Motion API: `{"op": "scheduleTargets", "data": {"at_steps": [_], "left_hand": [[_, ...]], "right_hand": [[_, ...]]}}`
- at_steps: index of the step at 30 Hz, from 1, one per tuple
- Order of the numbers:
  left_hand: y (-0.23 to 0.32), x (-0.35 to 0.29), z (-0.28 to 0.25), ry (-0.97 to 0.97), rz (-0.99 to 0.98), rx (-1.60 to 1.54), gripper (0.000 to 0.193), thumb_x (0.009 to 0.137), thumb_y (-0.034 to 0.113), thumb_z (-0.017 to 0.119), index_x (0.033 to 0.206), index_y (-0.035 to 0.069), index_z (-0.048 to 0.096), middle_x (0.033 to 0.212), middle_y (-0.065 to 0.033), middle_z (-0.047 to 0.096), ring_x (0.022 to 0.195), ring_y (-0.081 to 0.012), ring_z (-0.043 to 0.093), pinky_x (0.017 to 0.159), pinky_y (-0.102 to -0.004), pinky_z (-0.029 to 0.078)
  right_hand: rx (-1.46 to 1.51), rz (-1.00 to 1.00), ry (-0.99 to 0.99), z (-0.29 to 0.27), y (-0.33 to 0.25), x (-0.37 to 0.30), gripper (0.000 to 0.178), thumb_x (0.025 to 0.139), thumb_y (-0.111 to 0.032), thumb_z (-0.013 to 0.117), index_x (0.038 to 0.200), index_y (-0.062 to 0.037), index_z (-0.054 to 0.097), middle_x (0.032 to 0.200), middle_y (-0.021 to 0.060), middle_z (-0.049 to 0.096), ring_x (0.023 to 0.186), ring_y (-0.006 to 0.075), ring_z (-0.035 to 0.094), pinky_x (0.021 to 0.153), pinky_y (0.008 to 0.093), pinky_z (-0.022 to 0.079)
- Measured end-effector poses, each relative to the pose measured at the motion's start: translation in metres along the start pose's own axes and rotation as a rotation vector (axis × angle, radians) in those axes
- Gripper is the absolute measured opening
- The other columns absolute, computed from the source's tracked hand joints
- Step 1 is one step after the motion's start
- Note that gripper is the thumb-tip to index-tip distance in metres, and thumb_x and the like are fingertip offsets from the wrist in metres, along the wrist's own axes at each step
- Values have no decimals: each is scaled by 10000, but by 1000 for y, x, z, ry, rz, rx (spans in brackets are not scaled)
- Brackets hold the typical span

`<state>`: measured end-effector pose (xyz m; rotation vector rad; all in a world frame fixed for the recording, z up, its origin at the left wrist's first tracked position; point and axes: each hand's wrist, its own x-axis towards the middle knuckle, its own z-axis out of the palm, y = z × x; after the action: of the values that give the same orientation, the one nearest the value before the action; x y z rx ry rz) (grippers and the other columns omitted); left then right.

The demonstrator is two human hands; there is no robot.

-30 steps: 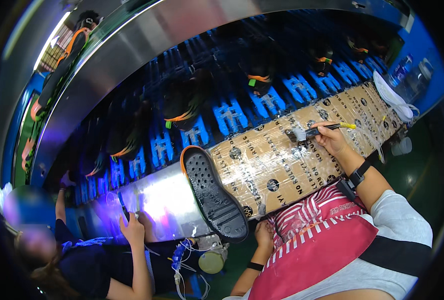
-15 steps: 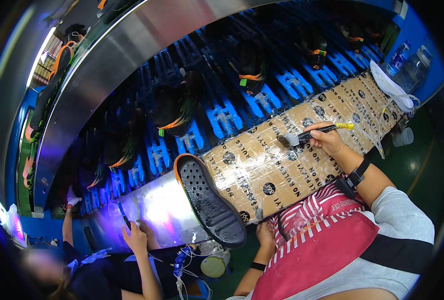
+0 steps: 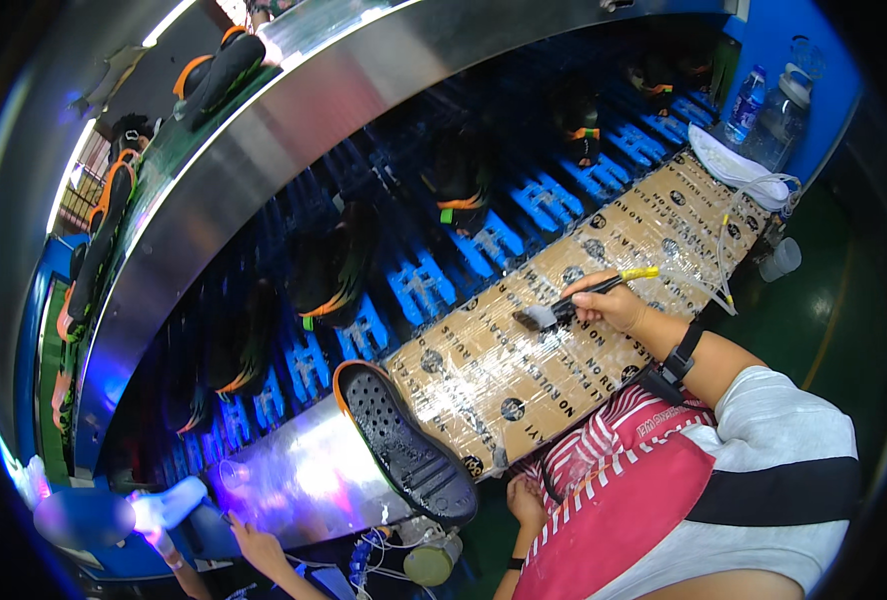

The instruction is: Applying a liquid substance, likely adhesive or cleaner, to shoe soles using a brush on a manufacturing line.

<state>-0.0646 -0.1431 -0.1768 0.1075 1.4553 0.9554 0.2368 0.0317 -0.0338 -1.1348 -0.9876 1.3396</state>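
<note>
Off the silvery metal bench (image 3: 284, 475) juts a black, orange-rimmed sole (image 3: 409, 450) (a nudge could tip it); the left hand (image 3: 527, 502) has fingers whose spread I can't tell; a black, yellow-ended brush (image 3: 542, 316) sits pinched in the right hand (image 3: 612, 306).

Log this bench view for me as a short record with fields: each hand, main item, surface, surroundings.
Right hand: gripping a black-handled brush with a yellow end
Brush position: over the cardboard; bristle contact unclear
Left hand: low beside the red apron; its grip cannot be told
Main item: black shoe sole with an orange edge, at the seam between bare metal and cardboard
Surface: printed cardboard beside shiny metal
Behind: blue racks, dark shoes among them
Far right: two bottles
</note>
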Motion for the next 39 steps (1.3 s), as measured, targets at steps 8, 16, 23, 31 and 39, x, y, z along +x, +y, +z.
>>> {"op": "scheduleTargets", "data": {"at_steps": [8, 16, 23, 31, 39], "left_hand": [[-13, 8, 0, -50, 235, 368, 131, 841, 70, 500, 857, -7, 605, 640, -21, 549, 555, -76, 479, 505, -216, 371], [-5, 9, 18, -13, 313, 783, 239, 816, 177, 563, 905, -36, 623, 708, -63, 606, 648, -135, 537, 641, -277, 445], [-2, -5, 30, -78, 403, 739, 284, 805, 217, 570, 984, 0, 616, 759, -77, 611, 682, -160, 541, 646, -294, 439], [12, -29, 57, -128, 350, 900, 284, 813, 196, 565, 1022, 6, 601, 788, -78, 617, 692, -148, 547, 653, -280, 444], [28, -50, 67, -174, 379, 935, 254, 840, 149, 540, 1036, -7, 580, 847, -83, 624, 738, -127, 557, 669, -260, 451]], "right_hand": [[58, 8, -6, -2, 1, -1, 228, 822, -160, 628, 967, 14, 653, 648, 43, 615, 522, 52, 521, 477, 166, 410], [69, 6, -56, -3, 0, 1, 214, 824, -163, 645, 982, -19, 660, 627, 34, 613, 496, 48, 497, 436, 184, 379], [130, 23, -135, -6, -1, 4, 232, 841, -183, 634, 1006, -21, 654, 659, 33, 615, 564, 66, 534, 510, 202, 432], [154, -24, -166, -9, 0, 6, 255, 862, -217, 612, 1043, -40, 645, 680, 12, 620, 568, 44, 521, 500, 177, 409], [197, -38, -119, -7, 1, 8, 208, 860, -169, 611, 1002, -21, 643, 662, 22, 608, 562, 58, 518, 509, 189, 420]]}}
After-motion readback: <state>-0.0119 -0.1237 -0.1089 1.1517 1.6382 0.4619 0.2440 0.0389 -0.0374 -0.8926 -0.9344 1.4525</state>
